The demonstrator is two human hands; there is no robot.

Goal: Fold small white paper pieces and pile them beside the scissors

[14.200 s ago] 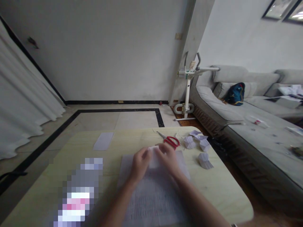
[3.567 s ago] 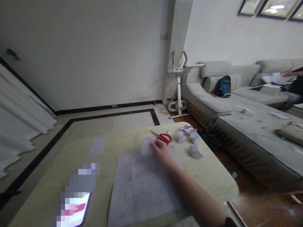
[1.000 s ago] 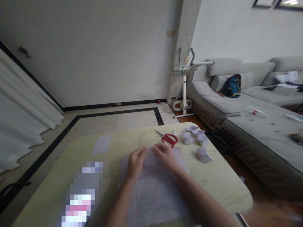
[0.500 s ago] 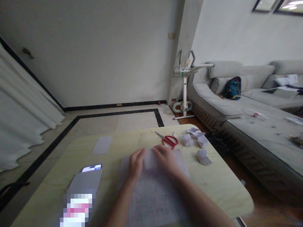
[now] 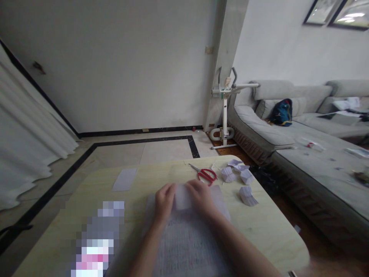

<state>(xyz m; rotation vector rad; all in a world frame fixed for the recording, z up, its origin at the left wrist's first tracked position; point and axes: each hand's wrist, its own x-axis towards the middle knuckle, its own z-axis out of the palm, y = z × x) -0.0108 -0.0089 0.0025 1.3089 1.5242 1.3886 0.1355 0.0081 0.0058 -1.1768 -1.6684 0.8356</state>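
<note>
The left hand (image 5: 164, 201) and right hand (image 5: 202, 196) meet on the bench (image 5: 268, 227), just on the near side of the scissors (image 5: 206, 175). Their fingers are closed on the two sides of a small paper (image 5: 182, 196), held over the far end of a written sheet (image 5: 187, 240). Folded pieces (image 5: 247, 195) lie right of the scissors, and a strip (image 5: 124, 179) lies well to their left.
</note>
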